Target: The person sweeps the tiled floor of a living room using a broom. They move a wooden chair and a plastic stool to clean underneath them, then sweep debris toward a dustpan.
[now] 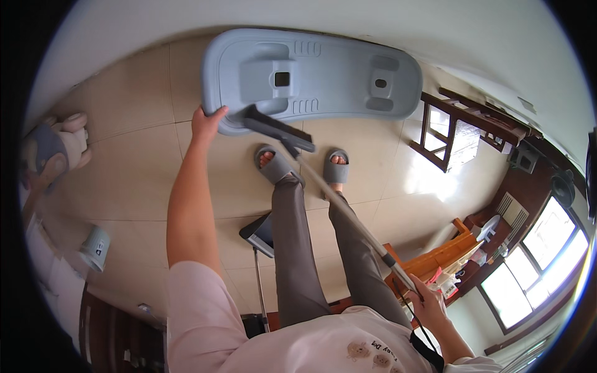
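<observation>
My left hand [208,124] grips the near left corner of a large grey-blue moulded plastic base [345,74], which has a square and an oval opening and lies along the wall. In my right hand [426,298], at the lower right, is the metal pole of a broom [343,198]. Its dark, wide head [280,129] is raised at a slant over the near left edge of the base; whether the two touch, I cannot tell. A dark long-handled dustpan [261,234] stands on the tiles beside my left leg.
A dark wooden chair [447,133] is to the right of the base. At the far left are a wheeled child's toy [60,149] and a grey bin [95,249]. An orange wooden piece of furniture [433,259] stands near my right hand.
</observation>
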`<state>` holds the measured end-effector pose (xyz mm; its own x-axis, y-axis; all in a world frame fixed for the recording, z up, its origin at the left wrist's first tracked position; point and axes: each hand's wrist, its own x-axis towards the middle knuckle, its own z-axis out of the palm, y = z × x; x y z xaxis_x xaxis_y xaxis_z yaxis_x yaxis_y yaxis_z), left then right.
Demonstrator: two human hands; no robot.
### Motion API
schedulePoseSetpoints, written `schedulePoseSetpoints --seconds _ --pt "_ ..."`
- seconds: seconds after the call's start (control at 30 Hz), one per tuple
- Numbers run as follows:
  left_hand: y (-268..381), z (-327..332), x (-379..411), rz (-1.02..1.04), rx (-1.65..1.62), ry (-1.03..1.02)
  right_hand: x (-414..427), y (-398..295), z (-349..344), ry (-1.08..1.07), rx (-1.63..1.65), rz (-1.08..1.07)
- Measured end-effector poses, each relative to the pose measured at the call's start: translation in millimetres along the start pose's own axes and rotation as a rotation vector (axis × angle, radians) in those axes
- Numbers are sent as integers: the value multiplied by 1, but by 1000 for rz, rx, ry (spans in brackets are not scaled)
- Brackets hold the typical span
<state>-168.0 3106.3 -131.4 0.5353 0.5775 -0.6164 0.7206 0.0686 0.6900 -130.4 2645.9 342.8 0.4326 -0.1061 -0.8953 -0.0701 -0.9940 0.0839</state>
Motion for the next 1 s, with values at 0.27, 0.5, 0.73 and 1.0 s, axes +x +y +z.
schedulePoseSetpoints --seconds 0.27,0.5,0.73,1.0 --pt "41 -24 -129 -5 -100 135 -74 82 -57 122 19 83" --pt "79 -46 -225 76 -157 296 -54 29 -145 15 -234 -233" --pt "119 -81 -295 9 -113 445 -19 15 -222 107 -420 -418" --pt "169 -100 -359 -20 1 575 -2 41 -247 206 -585 -493"
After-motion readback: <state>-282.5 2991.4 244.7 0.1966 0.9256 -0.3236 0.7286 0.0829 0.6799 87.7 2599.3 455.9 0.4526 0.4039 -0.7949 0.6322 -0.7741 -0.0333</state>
